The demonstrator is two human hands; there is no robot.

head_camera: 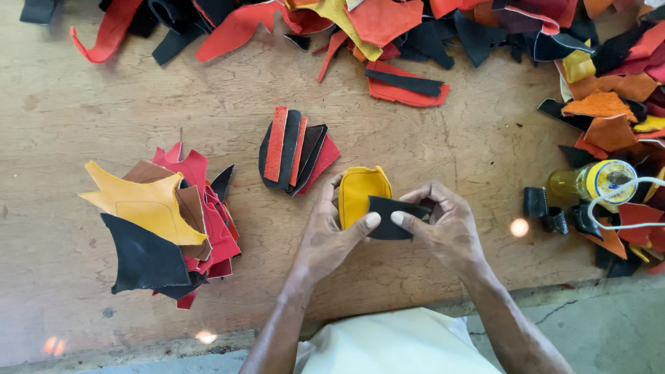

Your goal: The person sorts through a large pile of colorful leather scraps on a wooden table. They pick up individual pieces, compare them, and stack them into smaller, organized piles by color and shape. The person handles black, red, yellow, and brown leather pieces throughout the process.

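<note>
My left hand [331, 235] holds a yellow leather piece [358, 192] with stitched edges, thumb pressed on its lower right. My right hand [438, 223] pinches a small black leather piece [389, 216] that overlaps the yellow one's right side. Both hands meet just above the wooden table [83, 125], near its front edge. A small fanned stack of black and red cut pieces [296, 151] lies just beyond my left hand.
A pile of yellow, black, brown and red scraps [163, 225] sits at the left. Loose red, orange and black offcuts [415, 31] line the far edge and right side. A yellow glue bottle [594, 181] with a white cord lies at right.
</note>
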